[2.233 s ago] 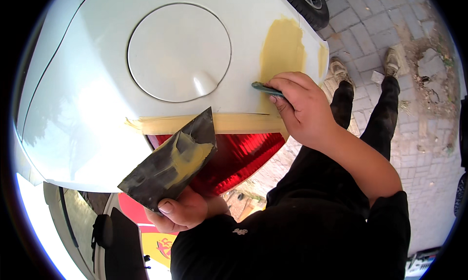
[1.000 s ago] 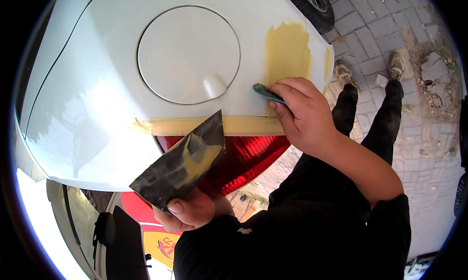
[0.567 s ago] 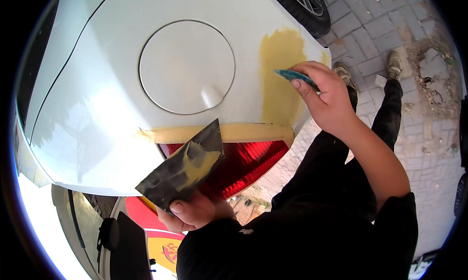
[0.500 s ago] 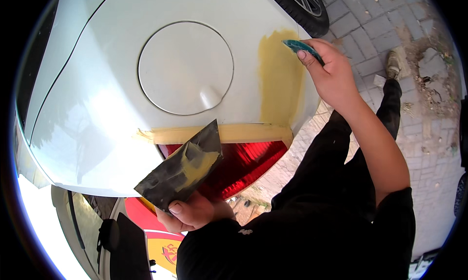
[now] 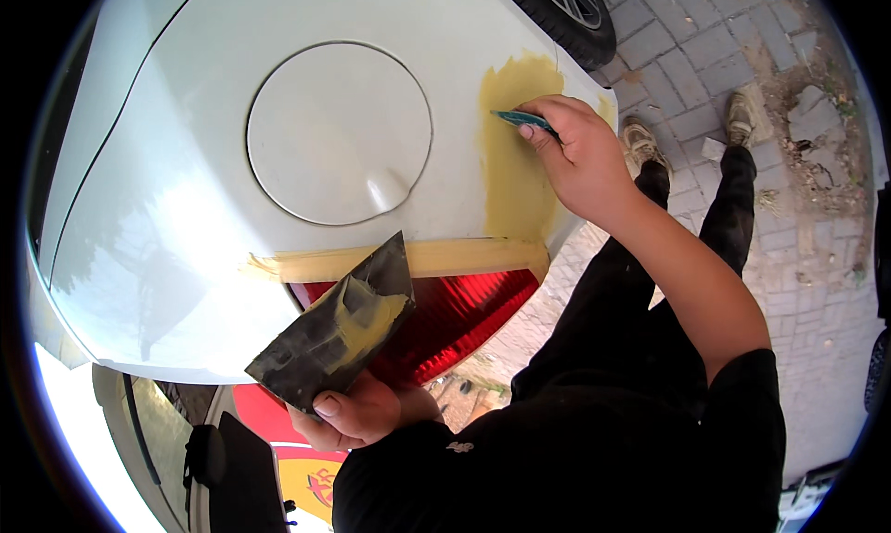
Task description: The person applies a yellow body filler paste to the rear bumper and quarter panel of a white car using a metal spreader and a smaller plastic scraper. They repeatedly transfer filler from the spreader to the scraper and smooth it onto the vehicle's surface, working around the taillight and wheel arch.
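My left hand [image 5: 348, 412] grips a dark flat mixing board [image 5: 302, 352] by its lower edge, thumb on top. A smear of yellow body filler [image 5: 367, 324] lies on the board's face. Between thumb and fingers of my right hand [image 5: 585, 157] is a green filler spreader [image 5: 524, 120], its edge against the yellow filler patch [image 5: 510, 185] on the white car panel [image 5: 209, 115]. Most of the spreader is hidden by the fingers. Masking tape [image 5: 418, 257] runs along the panel's edge above the red tail light [image 5: 473, 320], which the board partly covers.
A round fuel flap [image 5: 339, 129] sits in the panel, left of the patch. Beyond the patch is a car wheel [image 5: 571, 18]. My shoes stand on paving bricks [image 5: 687, 69] at right, near broken rubble [image 5: 821, 129]. Another vehicle [image 5: 139, 459] shows at lower left.
My right hand with the spreader has moved left and toward me, from the patch's outer edge onto its middle. The board stays in my left hand. The view has shifted slightly.
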Demonstrator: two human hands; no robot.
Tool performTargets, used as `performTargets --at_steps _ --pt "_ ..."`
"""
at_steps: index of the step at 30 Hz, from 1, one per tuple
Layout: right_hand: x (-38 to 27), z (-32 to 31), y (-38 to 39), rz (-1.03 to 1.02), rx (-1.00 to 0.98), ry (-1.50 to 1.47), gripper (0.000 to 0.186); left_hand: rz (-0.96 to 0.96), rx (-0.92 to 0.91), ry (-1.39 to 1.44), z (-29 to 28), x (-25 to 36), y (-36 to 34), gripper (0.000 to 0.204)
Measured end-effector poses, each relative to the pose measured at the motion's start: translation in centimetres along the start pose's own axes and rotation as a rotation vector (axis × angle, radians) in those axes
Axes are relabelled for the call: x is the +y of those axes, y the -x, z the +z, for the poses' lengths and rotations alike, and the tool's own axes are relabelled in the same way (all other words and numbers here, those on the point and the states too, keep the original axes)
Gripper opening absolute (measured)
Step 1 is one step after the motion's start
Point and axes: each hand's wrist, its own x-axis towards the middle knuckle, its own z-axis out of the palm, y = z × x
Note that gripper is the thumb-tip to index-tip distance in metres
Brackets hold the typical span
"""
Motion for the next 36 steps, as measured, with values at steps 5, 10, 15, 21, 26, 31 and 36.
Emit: performTargets --at_steps 5,10,15,21,26,31,36 --pt "-3.5 0.6 4.4 -0.058 -0.019 -0.087 0.023 0.019 0.061 -0.045 1.0 0.3 -0.4 0.04" --pt "-5.1 0.7 8.1 -0.132 -0.055 -0.045 0.031 -0.009 0.004 -0.049 0.6 0.2 -0.3 0.041" --pt "-3.0 -2.4 7.6 -0.11 -0.232 -0.144 0.028 -0.025 0.041 -0.014 0.6 0.3 0.1 0.041" --pt "6.5 -3.4 -1.7 0.076 0.07 -0.002 0.026 0.128 0.024 -0.085 -0.3 -0.4 0.1 0.038" --pt "7.2 -2.4 -4.2 0.06 0.07 0.066 0.025 0.015 0.172 0.108 1.4 0.3 -0.2 0.033" --pt "4.2 -1.5 0.8 -0.017 -0.027 -0.003 0.02 0.087 0.115 -0.013 -1.6 -2.0 0.6 0.033" --pt "0.7 -0.3 6.4 -0.047 -0.082 -0.074 0.023 0.059 0.092 -0.045 0.2 -0.7 -0.2 0.038"
